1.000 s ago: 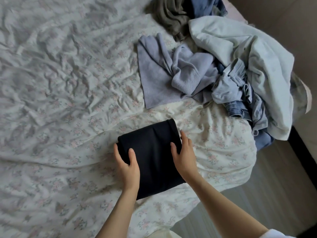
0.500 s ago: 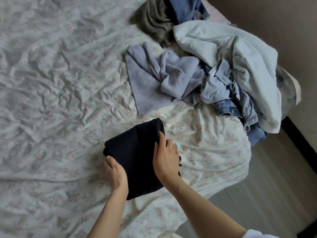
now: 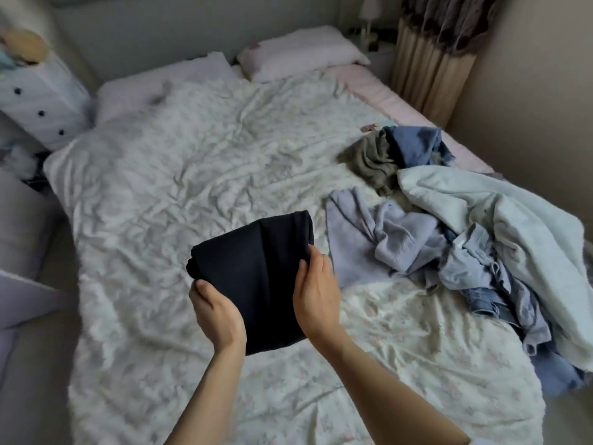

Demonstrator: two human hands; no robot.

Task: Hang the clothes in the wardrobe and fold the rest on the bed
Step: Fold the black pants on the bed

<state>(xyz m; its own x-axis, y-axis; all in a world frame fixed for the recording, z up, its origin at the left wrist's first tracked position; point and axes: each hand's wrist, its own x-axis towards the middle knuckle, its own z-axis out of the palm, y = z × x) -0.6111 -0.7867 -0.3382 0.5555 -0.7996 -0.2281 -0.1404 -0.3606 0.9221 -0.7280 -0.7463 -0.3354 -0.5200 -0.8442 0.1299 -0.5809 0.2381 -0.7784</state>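
The folded black garment [image 3: 256, 281] sits just below the middle of the view over the floral duvet [image 3: 167, 194], gripped at both side edges: the left hand [image 3: 216, 316] at its 8 o'clock with thumb on top and fingers curled under, the right hand [image 3: 316, 293] at its 3 o'clock pinching the edge likewise. At the garment's 3 o'clock, just beside it, lies a lilac sweater [image 3: 378, 239], then a heap with jeans [image 3: 481, 284] and a pale sweatshirt [image 3: 500, 226]. An olive top [image 3: 369, 159] lies at 1 o'clock, pillows [image 3: 298, 53] at 12.

Folded black garment [image 3: 256, 284]: matt, smooth knit cloth. Duvet [image 3: 192, 187]: crumpled cotton-like cloth, faint floral print. Lilac top [image 3: 394, 245]: soft cloth with ribbed knit section. Pale fleece [image 3: 500, 226]: fuzzy. Jeans [image 3: 481, 297]: denim. Curtain [image 3: 430, 65]: pleated fabric.
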